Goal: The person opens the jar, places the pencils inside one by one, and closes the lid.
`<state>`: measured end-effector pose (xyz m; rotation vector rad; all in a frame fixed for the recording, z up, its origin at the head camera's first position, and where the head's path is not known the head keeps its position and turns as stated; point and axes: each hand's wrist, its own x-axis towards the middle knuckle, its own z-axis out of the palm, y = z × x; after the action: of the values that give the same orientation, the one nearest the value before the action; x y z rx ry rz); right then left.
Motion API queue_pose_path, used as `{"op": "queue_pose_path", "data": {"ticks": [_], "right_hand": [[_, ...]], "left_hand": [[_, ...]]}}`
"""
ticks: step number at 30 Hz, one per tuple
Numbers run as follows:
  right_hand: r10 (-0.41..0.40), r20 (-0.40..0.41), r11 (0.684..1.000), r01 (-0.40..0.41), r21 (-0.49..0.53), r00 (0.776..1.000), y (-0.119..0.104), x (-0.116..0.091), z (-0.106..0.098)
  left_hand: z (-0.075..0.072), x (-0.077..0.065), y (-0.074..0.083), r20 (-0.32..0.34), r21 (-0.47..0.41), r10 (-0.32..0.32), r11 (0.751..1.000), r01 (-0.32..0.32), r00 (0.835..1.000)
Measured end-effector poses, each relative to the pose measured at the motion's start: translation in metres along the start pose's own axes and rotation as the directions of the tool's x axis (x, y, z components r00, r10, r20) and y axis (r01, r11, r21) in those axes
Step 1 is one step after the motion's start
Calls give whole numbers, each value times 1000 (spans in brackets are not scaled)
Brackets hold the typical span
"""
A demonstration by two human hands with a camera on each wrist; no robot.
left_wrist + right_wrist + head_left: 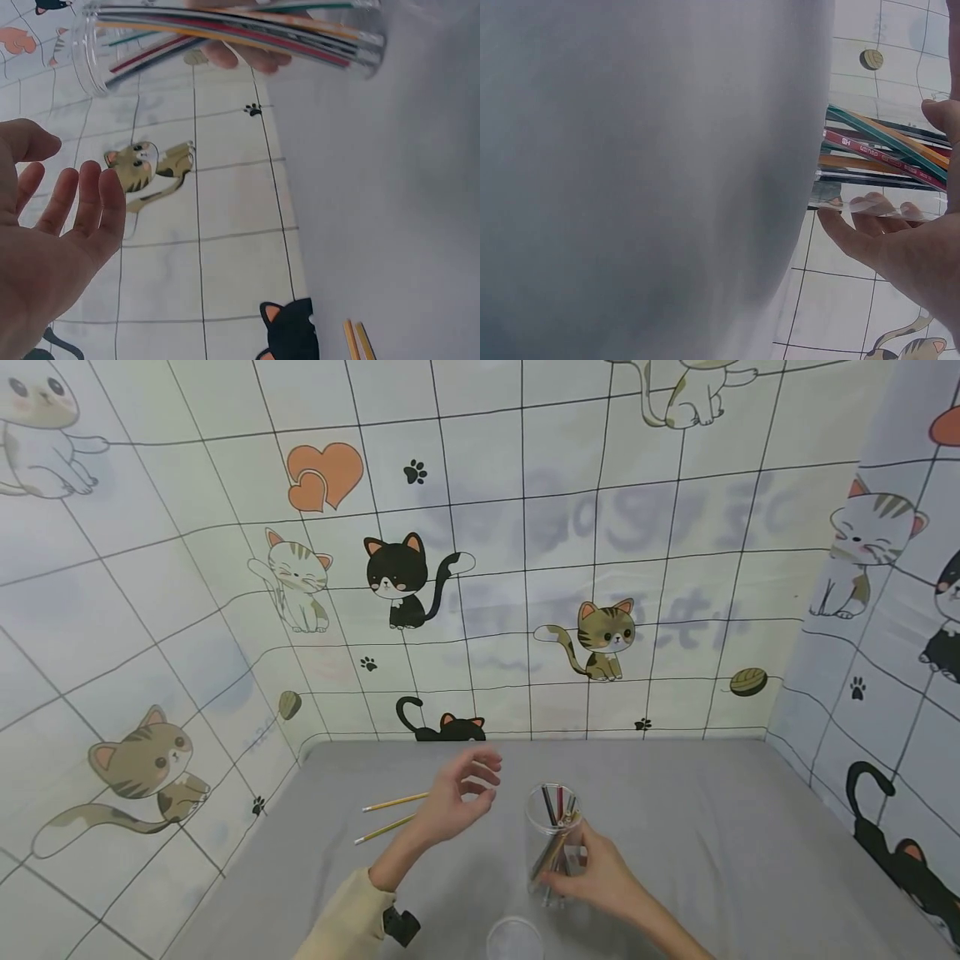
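My right hand grips a clear plastic jar that stands upright, its thumb and fingers around the side. Several pencils in red, green, orange and black lean at angles inside the jar. The mouth of the jar is uncovered. To the left of it, my left hand is held in the air with relaxed, slightly bent fingers and nothing in them. Two yellowish pencils lie on the grey cloth beyond the left wrist, their far ends hidden behind the hand.
A round clear lid lies near the front edge of the grey cloth-covered table. White curtains with a grid and cartoon cats enclose the table at the back and both sides. A small black device sits at the left wrist.
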<state>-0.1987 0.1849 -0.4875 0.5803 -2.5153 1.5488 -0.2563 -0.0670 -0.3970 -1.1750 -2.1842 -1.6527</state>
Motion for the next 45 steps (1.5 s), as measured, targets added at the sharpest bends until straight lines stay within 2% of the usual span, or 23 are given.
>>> {"op": "queue_pose_path", "data": {"ticks": [7, 23, 27, 34, 40, 45], "right_hand": [[-20, -1, 1000, 20, 15, 1000, -1, -1, -2], [-7, 2, 1000, 7, 0, 1000, -3, 1, -3], [-15, 7, 1000, 15, -1, 1000, -2, 0, -3], [-39, 11, 999, 39, -5, 999, -2, -1, -2], [-34, 8, 999, 34, -3, 999, -4, -1, -3], [-33, 4, 999, 33, 0, 999, -4, -2, -2]], "left_hand": [[-15, -9, -11, -12, 81, -85, 993, 85, 996], [-42, -27, -49, -83, 143, -209, 965, 219, 974], [-48, -31, -61, -97, 158, -217, 960, 230, 971], [-53, -35, -73, -124, 205, -174, 959, 197, 977], [-56, -37, -82, -136, 217, -223, 944, 249, 965], [-55, -39, -85, -156, 212, -234, 941, 264, 960]]}}
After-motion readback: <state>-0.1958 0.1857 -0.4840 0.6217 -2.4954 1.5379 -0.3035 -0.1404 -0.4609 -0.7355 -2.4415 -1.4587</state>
